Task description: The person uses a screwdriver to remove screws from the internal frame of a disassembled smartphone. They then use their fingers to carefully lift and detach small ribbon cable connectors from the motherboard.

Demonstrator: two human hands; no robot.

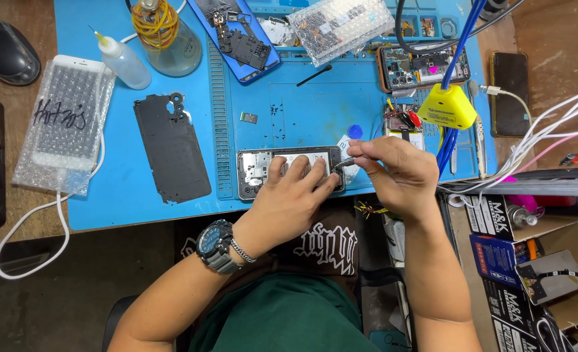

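Nearest to us sits our wristwatch (213, 246), strapped to the left forearm, which runs up toward one o'clock. Our left hand (289, 199) lies flat on the opened phone (258, 171), fingers spread narrowly across its bare frame and pressing it to the blue work mat (315, 111). Our right hand (396, 171) comes in from five o'clock, thumb and forefinger pinched on metal tweezers (343, 163), whose tips touch the phone's right end (what they grip, if anything, we cannot tell). That phone lies at the mat's near edge, lengthwise from nine to three o'clock.

At nine o'clock from the phone a black back cover (172, 146) lies flat on the mat. Further toward ten o'clock stand a small squeeze bottle (123, 60) and a glass jar (168, 36) wrapped in yellow bands. At two o'clock from our right hand a yellow wedge-shaped holder (447, 107) sits with blue cables rising from it. A bubble-wrapped white phone (64, 120) rests at the mat's left edge.
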